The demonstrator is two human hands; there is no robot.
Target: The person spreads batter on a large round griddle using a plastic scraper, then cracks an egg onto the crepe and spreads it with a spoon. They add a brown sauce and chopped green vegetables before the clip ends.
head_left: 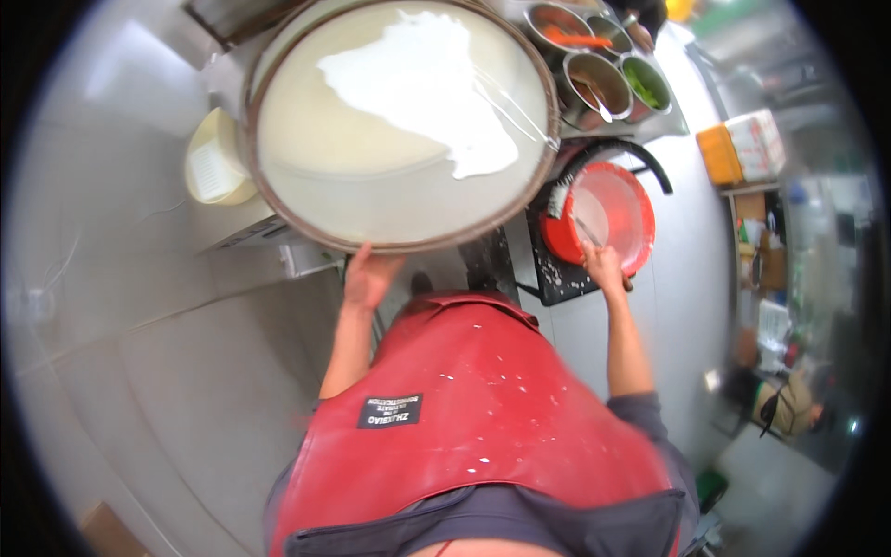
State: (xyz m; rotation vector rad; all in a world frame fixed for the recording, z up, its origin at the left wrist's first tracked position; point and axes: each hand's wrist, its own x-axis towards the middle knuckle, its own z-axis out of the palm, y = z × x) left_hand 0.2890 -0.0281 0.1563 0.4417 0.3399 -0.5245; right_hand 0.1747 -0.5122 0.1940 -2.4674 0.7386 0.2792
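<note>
A large round tray with a brown rim fills the top middle, a pool of white batter spread unevenly over its pale surface. On its near rim my left hand is closed, the fingertips partly hidden under the edge. My right hand grips the handle of a ladle that dips into a red basin of white liquid; the ladle's bowl is hidden. A thin wire tool lies across the tray's right side.
Several metal pots with sauces and greens stand beyond the basin. A black curved hose arches over the basin, which rests on a spattered black stand. Left of the tray is a cream container; a yellow-and-white box sits far right.
</note>
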